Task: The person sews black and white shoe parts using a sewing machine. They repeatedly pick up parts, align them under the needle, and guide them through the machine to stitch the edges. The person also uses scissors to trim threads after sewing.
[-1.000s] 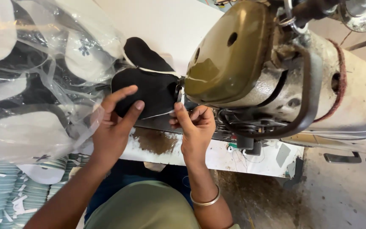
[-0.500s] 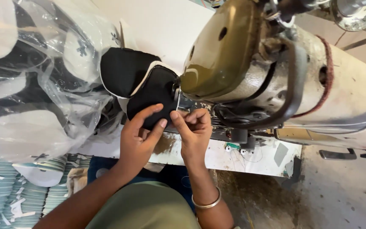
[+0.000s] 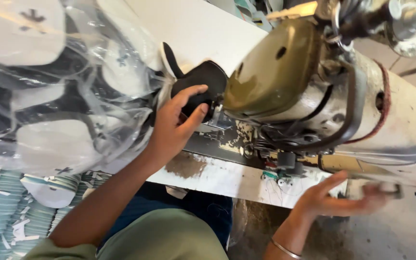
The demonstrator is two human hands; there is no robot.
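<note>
1. The left hand (image 3: 176, 126) grips a black fabric piece with white edging (image 3: 199, 84); the thumb lies on the near side and the fingers curl over its top.
2. The black fabric piece sits on the white worktable (image 3: 203, 29), touching the head of the sewing machine (image 3: 285, 77) at about the needle area, just left of the olive-coloured machine head.
3. The right hand (image 3: 338, 200) is well apart from the fabric, low at the near right, below the machine arm. Its fingers are spread and stretched to the right; the hand is blurred, and I cannot tell whether the fingertips touch the blurred object beside them.
4. A thin metal bangle (image 3: 285, 250) circles the right wrist.
5. At the far left lies a clear plastic bag (image 3: 63, 96) holding white and dark shoe pieces, just beside the left hand.
6. Stacks of pale teal cut pieces (image 3: 1, 212) stand at the near left, below the bag.
</note>
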